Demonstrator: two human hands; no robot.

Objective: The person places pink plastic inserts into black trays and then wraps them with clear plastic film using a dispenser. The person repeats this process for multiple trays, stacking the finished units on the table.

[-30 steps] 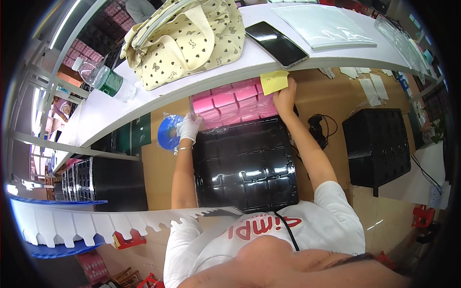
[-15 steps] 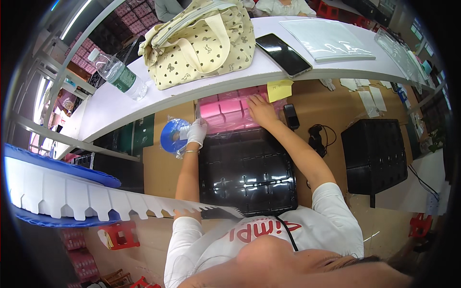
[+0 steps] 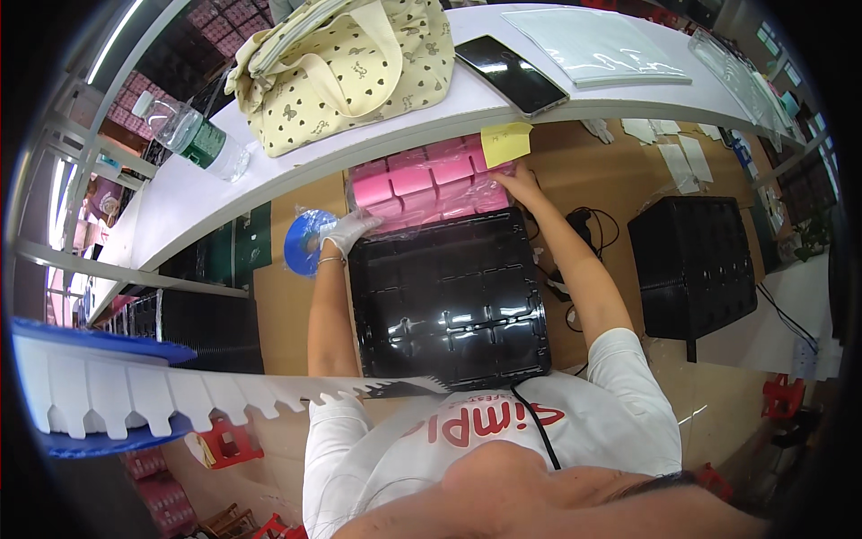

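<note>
A clear-wrapped pack of pink blocks point(image 3: 422, 189) lies beyond a glossy black plastic tray point(image 3: 449, 305), partly under the shelf. My left hand point(image 3: 348, 232), in a white glove, has its fingers closed at the pack's near left corner. Beside it sits a blue round roll point(image 3: 307, 242) in clear film. At the pack's right edge my bare right hand point(image 3: 515, 182) grips the side, its fingertips partly hidden. A yellow sticky note point(image 3: 507, 144) hangs just above that hand from the shelf edge.
Overhead, the white shelf point(image 3: 296, 166) carries a cream patterned bag point(image 3: 341, 81), water bottle point(image 3: 193, 135), phone point(image 3: 512, 74) and clear sleeves point(image 3: 597, 49). Stacked black trays point(image 3: 691, 265) stand right, near a cable point(image 3: 597, 229). A notched white strip point(image 3: 206, 386) crosses the lower left.
My right hand has gone from the pack's top to its right edge. My left hand has shifted from beside the blue roll onto the pack's corner. The whole view has tilted slightly.
</note>
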